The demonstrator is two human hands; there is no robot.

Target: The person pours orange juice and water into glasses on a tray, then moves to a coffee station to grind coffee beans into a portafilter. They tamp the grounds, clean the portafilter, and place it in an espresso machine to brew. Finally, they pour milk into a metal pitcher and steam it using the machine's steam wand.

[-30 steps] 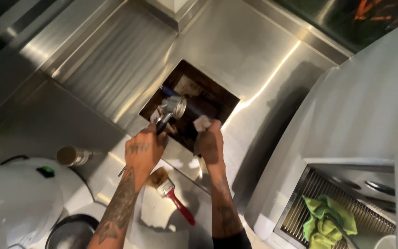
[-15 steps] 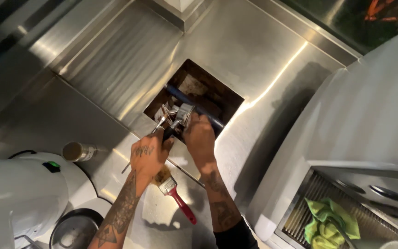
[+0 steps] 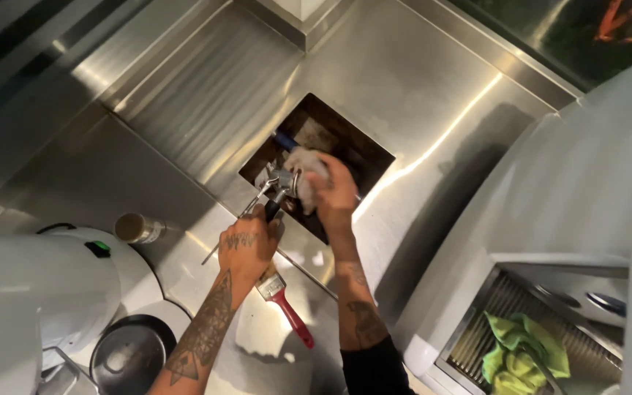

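My left hand grips the dark handle of a metal tool with a trigger lever, held over a square opening in the steel counter. My right hand is closed on a greyish-white rag pressed against the tool's head. A blue tube shows inside the dark opening behind the rag. Both forearms are tattooed.
A paintbrush with a red handle lies on the steel counter below my hands. A small capped jar lies at left beside a white mixer with a steel bowl. A green cloth sits in a sink at right.
My hands and the tool have shifted slightly toward the opening. My right hand moved from beside the tool up onto its head with the rag.
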